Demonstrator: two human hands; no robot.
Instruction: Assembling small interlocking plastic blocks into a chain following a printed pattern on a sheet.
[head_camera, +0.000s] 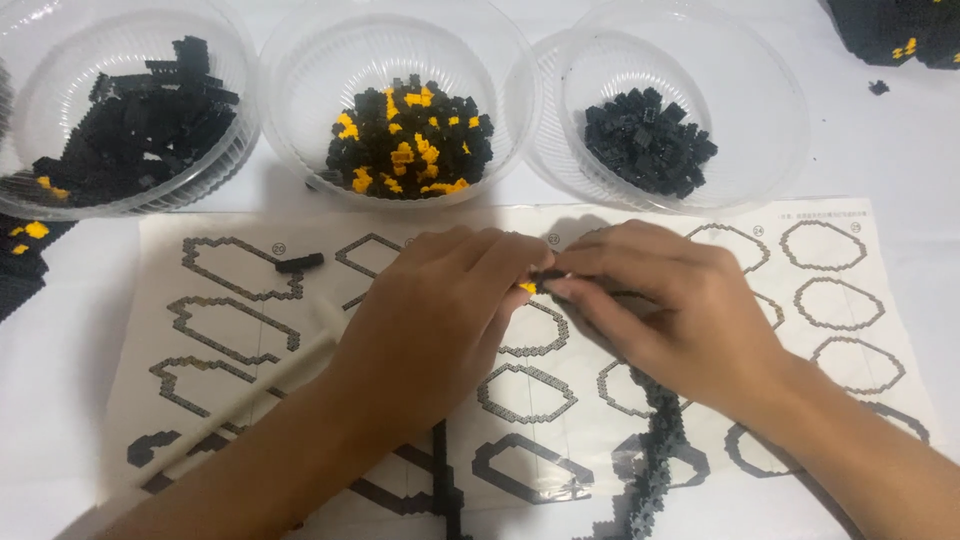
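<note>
Head view, looking down. Left hand (440, 310) and right hand (670, 310) meeting fingertip to fingertip over the instruction sheet (200, 400), just below the middle bowl (300, 120). Pinched between both sets of closed fingers: a small block piece (535, 283), mostly hidden, black with a yellow speck showing at the left fingertips. Long axis apparently left to right, running from one hand to the other; facing impossible to tell.

Below the right hand, a knobbly black brick strip (655, 440) lying across the sheet, long axis near vertical, running toward the lower edge of the frame. A single short black bar (300, 263) resting on the sheet to the left, nearly level.

Sheet: flat white paper printed with grey oval ring outlines, glossy at the lower edge.

Three clear ribbed plastic bowls along the top: left bowl (60, 60) with black bricks, middle with black and yellow, right bowl (760, 100) with small black ones. White tabletop (900, 150).
</note>
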